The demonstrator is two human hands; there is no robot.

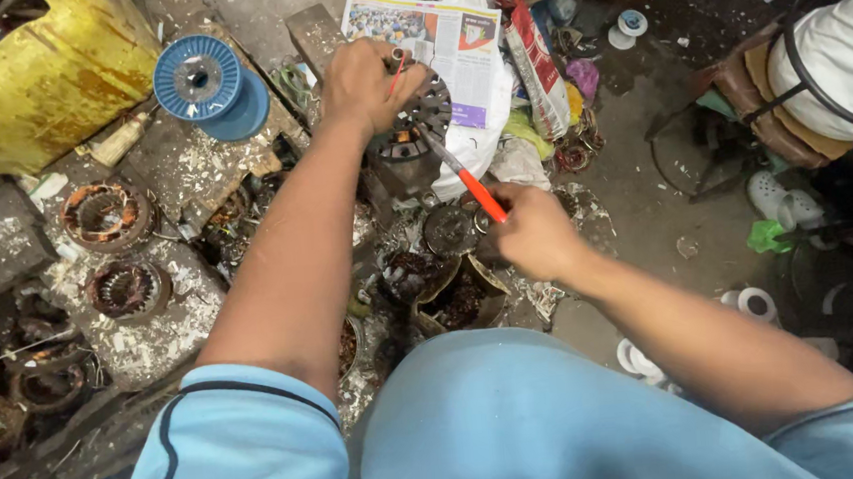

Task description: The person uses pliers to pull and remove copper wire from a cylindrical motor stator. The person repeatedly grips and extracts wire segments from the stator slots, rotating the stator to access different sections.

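The right hand (536,232) has its grip closed around the orange handle of a screwdriver (467,180), whose shaft slants up and to the left until its tip meets the motor stator (417,130). The left hand (363,82) rests on top of that stator, its grip pinched shut on a thin red wire (397,71) that curves over the stator's upper edge. The stator, a dark ring of slotted metal, sits upright on the cluttered floor, just in front of a spread newspaper (452,38) and a white plastic bag (485,140). Below the right hand lie a small round metal part (449,230) and an open cardboard box (461,297) of dark scrap. Further left, a blue wire spool (200,80) stands beside a yellow rusted drum (45,76), and several old copper-wound stators (105,214) lie among white chips.
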